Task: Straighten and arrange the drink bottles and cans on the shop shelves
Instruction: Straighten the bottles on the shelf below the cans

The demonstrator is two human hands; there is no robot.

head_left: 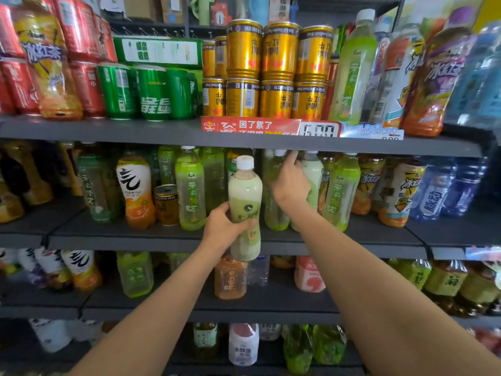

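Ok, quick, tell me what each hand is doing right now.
Left hand: holding the pale green milk tea bottle in front of the middle shelf.
Right hand: open, holding nothing, reaching among the bottles on the middle shelf.

One head-worn camera looks forward and slightly down at the dark shop shelves [162, 132], close enough that both forearms reach in from the bottom edge. The wide lens bends the shelf lines outward. The view takes in four levels of drinks, from the stacked gold cans [279, 50] downward.
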